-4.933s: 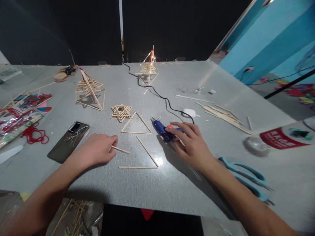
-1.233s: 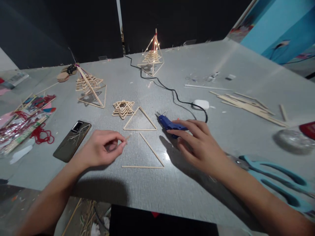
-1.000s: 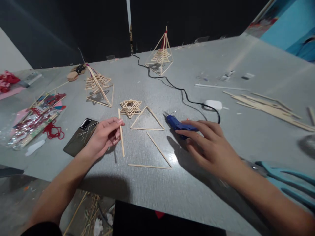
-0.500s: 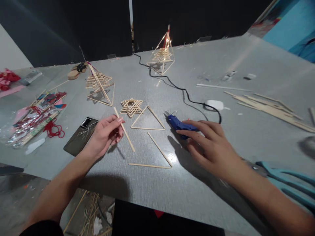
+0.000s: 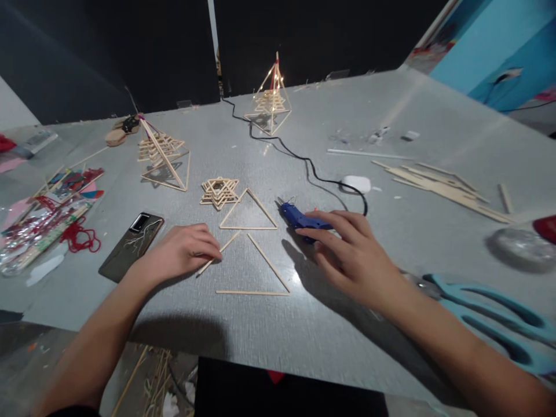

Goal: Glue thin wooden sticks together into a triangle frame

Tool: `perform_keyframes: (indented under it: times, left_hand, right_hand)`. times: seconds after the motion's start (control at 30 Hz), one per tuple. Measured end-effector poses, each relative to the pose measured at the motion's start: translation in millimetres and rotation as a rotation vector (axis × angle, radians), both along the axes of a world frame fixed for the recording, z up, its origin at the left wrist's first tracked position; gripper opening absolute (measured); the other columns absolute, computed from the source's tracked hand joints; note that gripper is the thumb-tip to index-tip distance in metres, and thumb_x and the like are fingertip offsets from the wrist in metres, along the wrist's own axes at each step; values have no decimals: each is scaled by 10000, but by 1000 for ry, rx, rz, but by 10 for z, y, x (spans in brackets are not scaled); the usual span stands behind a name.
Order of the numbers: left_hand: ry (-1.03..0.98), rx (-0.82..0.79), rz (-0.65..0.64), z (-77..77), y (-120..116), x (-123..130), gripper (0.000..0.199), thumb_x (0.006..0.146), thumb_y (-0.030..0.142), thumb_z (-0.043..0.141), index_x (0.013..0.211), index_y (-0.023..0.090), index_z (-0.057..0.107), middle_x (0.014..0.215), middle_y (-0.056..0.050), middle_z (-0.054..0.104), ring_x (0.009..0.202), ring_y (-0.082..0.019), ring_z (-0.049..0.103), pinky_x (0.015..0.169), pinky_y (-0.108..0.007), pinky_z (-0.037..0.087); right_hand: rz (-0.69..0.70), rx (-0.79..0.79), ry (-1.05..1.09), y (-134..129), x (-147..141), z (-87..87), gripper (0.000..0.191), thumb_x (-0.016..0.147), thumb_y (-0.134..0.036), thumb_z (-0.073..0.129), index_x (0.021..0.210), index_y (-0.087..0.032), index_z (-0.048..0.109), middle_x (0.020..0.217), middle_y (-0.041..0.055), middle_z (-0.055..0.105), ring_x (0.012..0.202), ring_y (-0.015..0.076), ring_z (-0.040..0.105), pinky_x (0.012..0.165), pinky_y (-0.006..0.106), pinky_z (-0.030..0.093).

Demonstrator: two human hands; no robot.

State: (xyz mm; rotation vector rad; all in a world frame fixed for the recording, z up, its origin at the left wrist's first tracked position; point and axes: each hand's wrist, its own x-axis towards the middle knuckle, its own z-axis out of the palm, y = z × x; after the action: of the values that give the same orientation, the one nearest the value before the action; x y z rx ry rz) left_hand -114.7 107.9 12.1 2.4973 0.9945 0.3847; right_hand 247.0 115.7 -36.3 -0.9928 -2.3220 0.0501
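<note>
My left hand point(image 5: 186, 250) is low over the table, its fingertips closed on a thin wooden stick point(image 5: 230, 241) that slants up to the right. Two more sticks lie just right of it: a slanted stick point(image 5: 268, 262) and a level stick point(image 5: 252, 293), their ends meeting at the lower right. Beyond them are a flat stick triangle point(image 5: 247, 227) and a layered stick star point(image 5: 220, 192). My right hand point(image 5: 354, 255) has its fingers across the handle of a blue hot glue gun point(image 5: 295, 216), whose nozzle points up-left; the thumb's grip is partly hidden.
A black cable point(image 5: 299, 155) snakes across the table. Stick pyramids, one unlit point(image 5: 163, 153) and one lit point(image 5: 271, 101), stand behind. A phone point(image 5: 130, 246) and bagged craft supplies point(image 5: 47, 226) lie left; turquoise scissors point(image 5: 482, 313) and wood strips point(image 5: 438, 185) lie right.
My left hand has lowered its stick from above the table to beside the two loose sticks, turning it to slant the other way. My right hand stays at the glue gun. The view has shifted right.
</note>
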Motion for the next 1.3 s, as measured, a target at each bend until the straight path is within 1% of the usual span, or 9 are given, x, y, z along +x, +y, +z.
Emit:
perform_keyframes:
  times: [0.17, 0.23, 0.33, 0.4, 0.5, 0.77, 0.87, 1.03, 1.3]
  left_hand:
    - [144, -56, 90, 32, -54, 33, 294, 947, 158, 561, 1067, 286, 797, 1056, -32, 771, 998, -199, 660, 902, -345, 495]
    - [139, -30, 173, 10, -82, 74, 320, 918, 142, 536, 1110, 263, 761, 1032, -32, 768, 954, -194, 669, 862, -331, 483]
    - [199, -5, 379, -47, -104, 145, 181, 930, 302, 600, 1051, 231, 715, 793, -6, 724, 702, -169, 629, 687, -299, 414]
    - [298, -5, 453, -80, -106, 186, 272, 939, 486, 625, 991, 227, 691, 680, 15, 664, 601, -159, 577, 615, -288, 331]
    - [400, 8, 437, -102, -105, 223, 403, 944, 622, 585, 934, 229, 673, 660, 12, 643, 600, -167, 577, 602, -286, 276]
    - [497, 4, 457, -93, -118, 219, 195, 923, 399, 552, 977, 251, 668, 705, 7, 677, 628, -185, 599, 600, -305, 234]
    - [515, 15, 467, -80, -118, 213, 208, 915, 404, 538, 978, 247, 660, 719, -7, 684, 629, -199, 605, 599, -312, 225]
    - [536, 22, 469, -84, -115, 214, 220, 899, 411, 537, 995, 247, 647, 713, -14, 684, 626, -218, 611, 592, -316, 224]
    - [551, 15, 486, -97, -94, 214, 229, 866, 425, 550, 997, 251, 618, 701, -12, 673, 631, -229, 605, 600, -317, 239]
  right_hand:
    - [10, -7, -17, -8, 4, 15, 368, 954, -156, 535, 1292, -239, 653, 1417, 140, 592, 1292, 381, 507, 1056, 652, 489]
    - [13, -10, -9, -8, 5, 12, 391, 953, -160, 536, 1315, -265, 641, 1420, 131, 591, 1296, 384, 507, 1052, 672, 486]
    - [20, -10, -3, -11, 5, 3, 408, 955, -163, 535, 1331, -288, 630, 1422, 125, 590, 1310, 388, 497, 1054, 686, 479]
    - [23, -9, -8, -14, 4, 0, 402, 959, -159, 533, 1327, -291, 626, 1429, 124, 582, 1311, 388, 492, 1055, 680, 478]
    - [32, -4, -9, -16, 4, -2, 402, 959, -159, 540, 1329, -292, 620, 1438, 121, 574, 1305, 387, 498, 1054, 669, 477]
    - [46, 15, -19, -1, 1, -28, 366, 959, -153, 548, 1298, -256, 638, 1405, 132, 595, 1306, 375, 494, 1054, 652, 486]
    - [62, 1, -23, -39, -37, 18, 361, 951, -150, 556, 1282, -248, 659, 1413, 136, 592, 1305, 366, 500, 1061, 638, 492]
    - [195, -43, -97, -146, -163, 118, 374, 919, -127, 576, 1271, -187, 687, 1414, 171, 600, 1282, 357, 508, 1043, 583, 524]
    - [318, -38, -290, -222, -274, 113, 447, 909, -89, 593, 1306, -262, 704, 1419, 129, 624, 1261, 337, 549, 1023, 541, 533]
